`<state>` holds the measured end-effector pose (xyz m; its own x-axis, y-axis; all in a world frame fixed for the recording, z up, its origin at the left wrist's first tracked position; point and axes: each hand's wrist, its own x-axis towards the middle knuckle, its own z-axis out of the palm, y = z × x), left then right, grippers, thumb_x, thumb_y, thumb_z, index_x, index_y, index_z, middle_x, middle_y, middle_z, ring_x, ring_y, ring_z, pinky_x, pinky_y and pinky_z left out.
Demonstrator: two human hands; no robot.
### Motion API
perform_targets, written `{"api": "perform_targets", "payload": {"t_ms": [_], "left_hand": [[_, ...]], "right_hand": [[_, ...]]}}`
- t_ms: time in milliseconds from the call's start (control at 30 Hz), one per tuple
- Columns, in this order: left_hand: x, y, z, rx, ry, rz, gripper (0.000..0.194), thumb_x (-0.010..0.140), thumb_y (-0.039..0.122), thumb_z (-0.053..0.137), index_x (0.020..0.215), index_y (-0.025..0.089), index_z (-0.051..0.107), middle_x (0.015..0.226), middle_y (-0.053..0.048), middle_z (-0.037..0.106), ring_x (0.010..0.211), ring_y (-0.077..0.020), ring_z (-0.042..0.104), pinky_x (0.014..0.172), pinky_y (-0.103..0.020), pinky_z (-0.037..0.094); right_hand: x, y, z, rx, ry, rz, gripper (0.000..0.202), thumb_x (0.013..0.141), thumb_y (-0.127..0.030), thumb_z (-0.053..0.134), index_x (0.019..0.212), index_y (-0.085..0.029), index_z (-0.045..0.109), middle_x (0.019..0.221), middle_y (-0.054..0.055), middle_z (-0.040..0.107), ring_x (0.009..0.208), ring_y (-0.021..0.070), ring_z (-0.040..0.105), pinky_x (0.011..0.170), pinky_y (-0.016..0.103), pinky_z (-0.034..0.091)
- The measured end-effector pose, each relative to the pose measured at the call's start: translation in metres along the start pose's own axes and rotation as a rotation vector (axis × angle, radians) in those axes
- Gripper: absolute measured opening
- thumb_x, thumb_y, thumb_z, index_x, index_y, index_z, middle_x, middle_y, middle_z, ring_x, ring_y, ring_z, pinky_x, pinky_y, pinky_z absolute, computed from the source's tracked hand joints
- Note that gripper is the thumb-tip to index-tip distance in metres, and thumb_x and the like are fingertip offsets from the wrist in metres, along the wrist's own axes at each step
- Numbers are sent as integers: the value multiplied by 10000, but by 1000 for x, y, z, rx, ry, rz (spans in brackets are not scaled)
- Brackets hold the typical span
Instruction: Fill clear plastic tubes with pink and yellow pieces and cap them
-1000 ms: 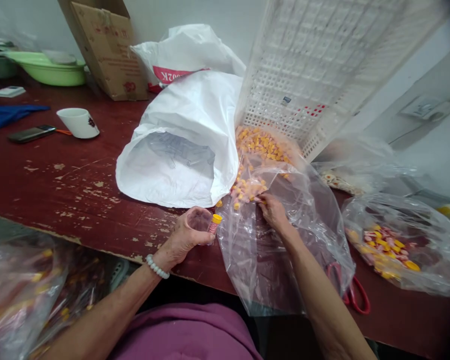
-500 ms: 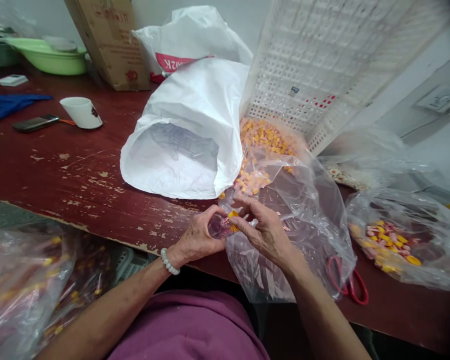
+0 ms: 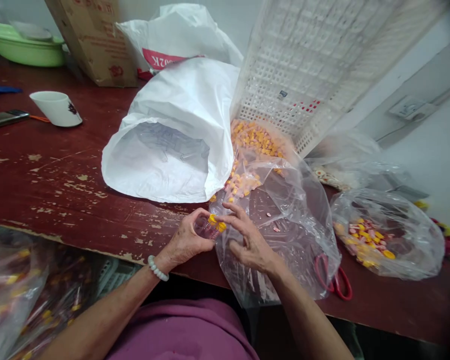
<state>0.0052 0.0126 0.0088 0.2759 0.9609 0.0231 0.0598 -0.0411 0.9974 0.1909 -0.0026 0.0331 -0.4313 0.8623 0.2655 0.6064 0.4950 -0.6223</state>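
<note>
My left hand (image 3: 185,241) is wrapped round clear plastic tubes (image 3: 204,227) with small yellow caps (image 3: 217,223) at their right end. How many tubes lie in the grip I cannot tell. My right hand (image 3: 253,245) is just right of them, with its index finger stretched out to the caps, at or touching them. Its thumb stands apart and it holds nothing that I can see. Beneath it spreads a clear plastic bag (image 3: 292,240) with small yellow and pink pieces (image 3: 243,182) in its far part. Beyond my left hand, a white sack (image 3: 172,100) lies with its mouth towards me, clear tubes inside.
A white plastic crate (image 3: 285,70) leans behind the yellow pieces. Red-handled scissors (image 3: 341,285) and another clear bag (image 3: 408,240) of pieces lie right. A white cup (image 3: 56,110), a phone (image 3: 7,118), a green basin (image 3: 30,50) and a cardboard box (image 3: 97,45) stand left.
My right thumb has come away from the yellow caps, and its index finger now reaches to them. The left hand keeps its grip. The whole view has shifted a little to the right.
</note>
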Motion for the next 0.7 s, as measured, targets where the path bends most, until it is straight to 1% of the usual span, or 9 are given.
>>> {"api": "perform_targets", "payload": {"t_ms": [100, 133, 200, 300, 400, 467, 533, 600, 700], "left_hand": [[5, 5, -8, -129, 87, -82, 405, 489, 103, 726, 843, 140, 533, 748, 20, 588, 675, -107, 540, 622, -210, 428], [5, 5, -11, -152, 109, -102, 417, 483, 106, 733, 847, 142, 532, 754, 21, 590, 678, -106, 542, 623, -209, 428], [4, 3, -15, -150, 128, -115, 437, 482, 111, 738, 869, 147, 537, 763, 23, 601, 681, -105, 544, 625, -207, 426], [3, 1, -16, -119, 128, -105, 431, 492, 116, 730, 878, 149, 541, 742, 23, 614, 665, -106, 550, 614, -209, 429], [3, 6, -12, -100, 157, -97, 404, 468, 94, 710, 832, 143, 540, 700, 27, 604, 626, -103, 548, 580, -205, 428], [4, 12, -10, -91, 171, -90, 386, 458, 79, 699, 803, 143, 540, 688, 26, 600, 616, -101, 548, 572, -202, 433], [5, 15, -9, -95, 164, -71, 380, 458, 73, 695, 795, 148, 537, 693, 25, 604, 619, -102, 554, 577, -201, 444], [6, 12, -8, -89, 152, -36, 380, 465, 75, 693, 803, 154, 538, 709, 21, 609, 626, -103, 560, 582, -202, 453], [5, 0, -5, -41, 127, 30, 370, 503, 94, 690, 843, 152, 555, 761, 1, 616, 649, -107, 562, 592, -208, 462]], "right_hand": [[15, 50, -16, -235, 155, 280, 443, 735, -86, 380, 1123, -172, 576, 1148, 96, 598, 1023, 187, 574, 828, 313, 481], [22, 70, -22, -381, 177, 373, 420, 744, -82, 372, 1092, -152, 596, 1073, 106, 631, 979, 197, 588, 839, 328, 474], [38, 107, -32, -480, 199, 411, 448, 728, -46, 374, 1111, -110, 598, 1119, 149, 618, 1021, 230, 569, 908, 370, 432], [60, 144, -38, -543, 162, 353, 539, 713, -15, 391, 1207, -152, 558, 1314, 119, 517, 1163, 236, 484, 988, 375, 358], [70, 160, -38, -602, 131, 351, 509, 756, -46, 404, 1235, -155, 539, 1316, 130, 517, 1176, 256, 466, 994, 397, 330], [69, 164, -39, -612, 137, 381, 433, 786, -91, 420, 1198, -117, 553, 1228, 172, 565, 1128, 275, 494, 969, 416, 340], [63, 168, -42, -597, 148, 414, 356, 807, -151, 446, 1137, -99, 571, 1119, 175, 605, 1060, 264, 531, 924, 391, 378], [55, 171, -47, -564, 162, 440, 307, 821, -217, 466, 1087, -117, 581, 1043, 139, 625, 994, 229, 562, 874, 342, 417], [45, 174, -55, -520, 203, 450, 301, 806, -262, 494, 1068, -146, 587, 1085, 110, 609, 1018, 202, 560, 869, 316, 430]]}}
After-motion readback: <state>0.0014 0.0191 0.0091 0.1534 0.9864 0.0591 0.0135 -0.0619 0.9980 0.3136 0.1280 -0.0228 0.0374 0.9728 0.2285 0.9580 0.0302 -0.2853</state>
